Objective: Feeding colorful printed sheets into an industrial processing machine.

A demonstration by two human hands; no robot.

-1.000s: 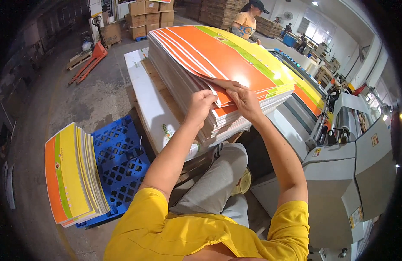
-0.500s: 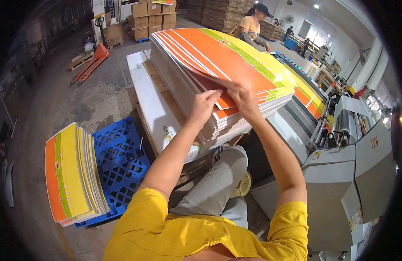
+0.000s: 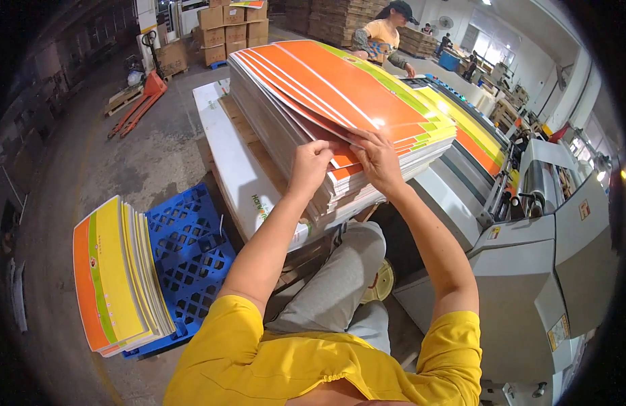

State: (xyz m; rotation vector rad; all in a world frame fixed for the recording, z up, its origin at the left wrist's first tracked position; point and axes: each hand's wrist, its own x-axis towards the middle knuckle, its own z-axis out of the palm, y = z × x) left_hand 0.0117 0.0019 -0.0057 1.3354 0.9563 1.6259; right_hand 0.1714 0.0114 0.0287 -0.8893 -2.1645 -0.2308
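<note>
Far left: a small stack of printed sheets (image 3: 117,277), orange, green and yellow, on a blue plastic pallet (image 3: 191,250) on the floor. Orange pallet jack (image 3: 137,101) behind.

Centre: tall stack of orange printed sheets (image 3: 340,101) on a low wooden platform. Left hand (image 3: 311,162) pinched closed on the near edge of the top few sheets. Right hand (image 3: 375,159) just beside it, fingers curled over the same edge, thumb under; both grip sheets, lifting a thin batch apart.

Right: grey feeding machine (image 3: 529,257) with sheets on its bed; another person (image 3: 384,34) at the far end.

Judged early: big stack mostly untouched, only the top batch separated.
</note>
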